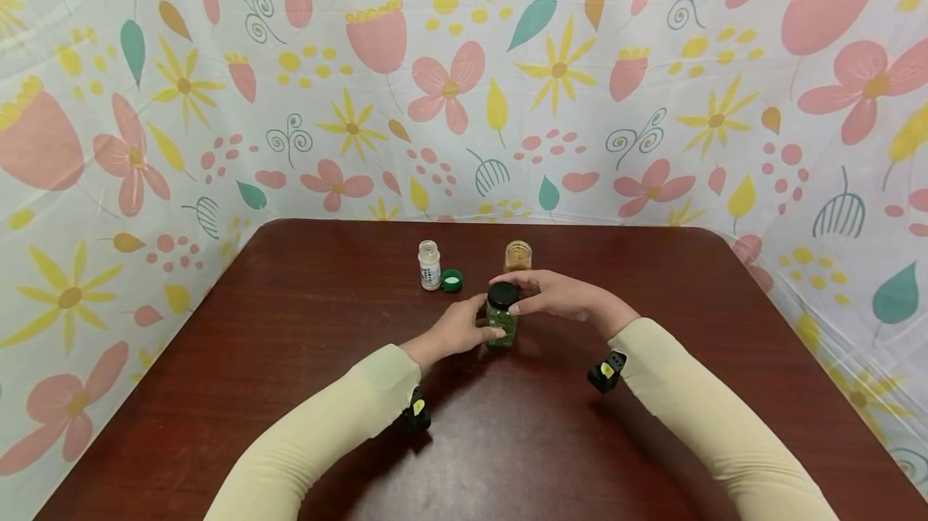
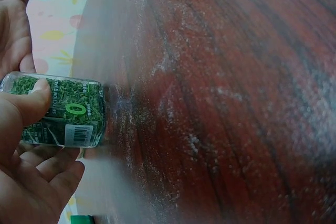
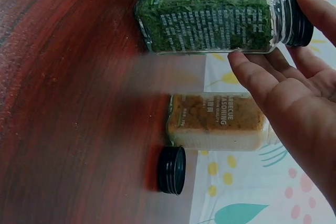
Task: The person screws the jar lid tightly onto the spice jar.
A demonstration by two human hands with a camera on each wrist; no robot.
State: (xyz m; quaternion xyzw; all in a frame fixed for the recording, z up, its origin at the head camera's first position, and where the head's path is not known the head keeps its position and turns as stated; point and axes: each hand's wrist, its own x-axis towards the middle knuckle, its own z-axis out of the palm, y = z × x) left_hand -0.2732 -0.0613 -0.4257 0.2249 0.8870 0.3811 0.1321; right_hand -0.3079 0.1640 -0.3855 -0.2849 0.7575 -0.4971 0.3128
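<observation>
A clear glass jar of green dried herbs [image 2: 79, 103] stands upright on the table, its black lid [image 1: 503, 295] on top. My left hand [image 1: 458, 329] grips the jar's body, thumb across the front and fingers on the other side. Around the black lid are the thumb and fingers of my right hand [image 1: 561, 295]. Just beyond the right hand stands an uncapped jar of orange-brown barbecue seasoning [image 3: 220, 121], partly hidden in the head view. Next to it lies a loose black lid [image 3: 172, 170].
Farther back to the left stands a small open white-filled bottle [image 1: 429, 267] with a green cap [image 1: 452, 281] beside it. Fine pale grains are scattered over the dark reddish table [image 2: 210, 103]. A flower-printed cloth [image 1: 464, 102] hangs behind the table.
</observation>
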